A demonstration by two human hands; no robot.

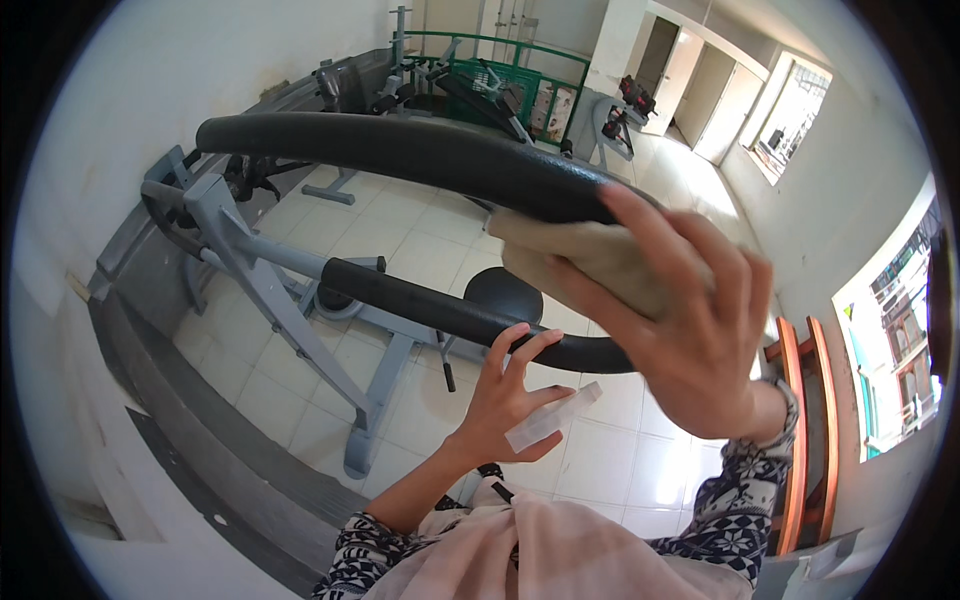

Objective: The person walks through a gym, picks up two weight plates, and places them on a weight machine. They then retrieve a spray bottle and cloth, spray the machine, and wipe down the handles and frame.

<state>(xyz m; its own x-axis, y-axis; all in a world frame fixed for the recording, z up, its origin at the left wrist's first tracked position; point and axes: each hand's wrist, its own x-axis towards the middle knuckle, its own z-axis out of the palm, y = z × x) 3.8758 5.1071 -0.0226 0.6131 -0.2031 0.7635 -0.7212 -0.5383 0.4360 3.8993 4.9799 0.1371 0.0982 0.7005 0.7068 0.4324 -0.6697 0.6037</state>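
My right hand (701,330) grips a folded beige cloth (562,259) at the right end of a thick, black padded bar (390,146). The cloth lies against the underside of that bar, and one fingertip touches its surface. Below, my left hand (499,412) holds a small translucent plastic container (551,420) between thumb and fingers. Two fingertips of this hand rest on a lower black padded bar (427,300). Both bars belong to a grey-framed exercise machine (281,300). My right hand hides where the bars end on the right.
A round black pad (504,294) sits beneath the bars. Low grey steps (225,450) line the wall at left. Orange wooden slats (791,435) stand by the right window. More gym machines and a green railing (517,49) are farther back on the tiled floor (600,457).
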